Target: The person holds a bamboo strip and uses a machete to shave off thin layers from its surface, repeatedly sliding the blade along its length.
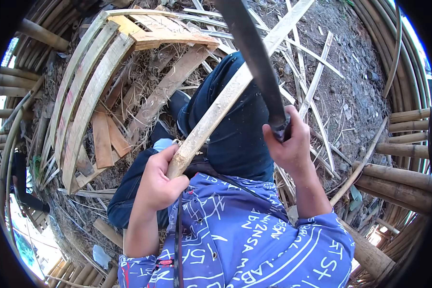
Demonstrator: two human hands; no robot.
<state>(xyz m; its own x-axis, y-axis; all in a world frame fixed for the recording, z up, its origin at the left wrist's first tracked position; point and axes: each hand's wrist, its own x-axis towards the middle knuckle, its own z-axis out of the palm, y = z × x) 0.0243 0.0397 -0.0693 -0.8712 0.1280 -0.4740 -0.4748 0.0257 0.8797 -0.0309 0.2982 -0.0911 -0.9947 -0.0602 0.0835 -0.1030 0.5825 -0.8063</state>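
My left hand (162, 178) is wrapped round the near end of a long pale bamboo strip (221, 103). From there the strip slants up and right across my dark trousers to the top edge of the view. My right hand (290, 141) grips the handle of a large dark-bladed knife (254, 53). Its blade points up and slightly left, passing over the strip in the view; whether the two touch I cannot tell. The strip's face looks rough, with small shavings on it.
A curved slatted wooden frame (89, 98) stands at the left, with loose boards (102, 139) by it. Thin split strips (317, 72) lie scattered on the dirt ground (350, 110) at the right. Bamboo poles (398, 185) line both sides. A dark-sleeved arm shows at the far left.
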